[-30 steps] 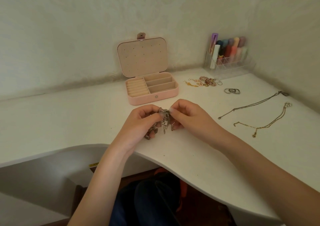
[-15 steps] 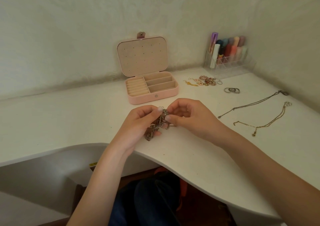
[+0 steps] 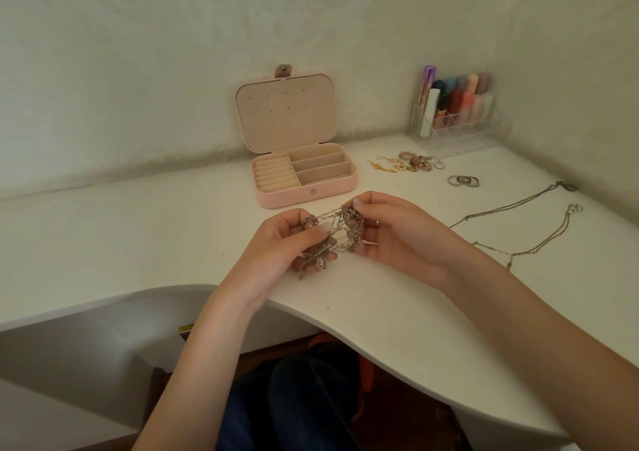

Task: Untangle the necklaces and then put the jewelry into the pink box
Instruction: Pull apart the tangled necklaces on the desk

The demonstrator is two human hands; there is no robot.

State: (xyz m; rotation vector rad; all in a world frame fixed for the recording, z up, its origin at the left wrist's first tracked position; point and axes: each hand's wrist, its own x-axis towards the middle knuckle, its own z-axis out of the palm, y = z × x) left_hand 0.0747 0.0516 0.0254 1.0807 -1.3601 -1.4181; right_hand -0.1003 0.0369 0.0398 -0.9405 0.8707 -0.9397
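Hands have drawn apart, stretching the tangled necklaces (image 3: 332, 234) between them.

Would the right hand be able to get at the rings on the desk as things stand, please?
Probably not yet: the path looks open, since the rings lie bare on the desk, but the right hand pinches the tangled necklaces and must let go first.

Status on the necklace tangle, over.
Left hand and right hand both grip the tangle, strands stretched between them above the desk. Pink box open, compartments look empty. Nothing between tangle and box.
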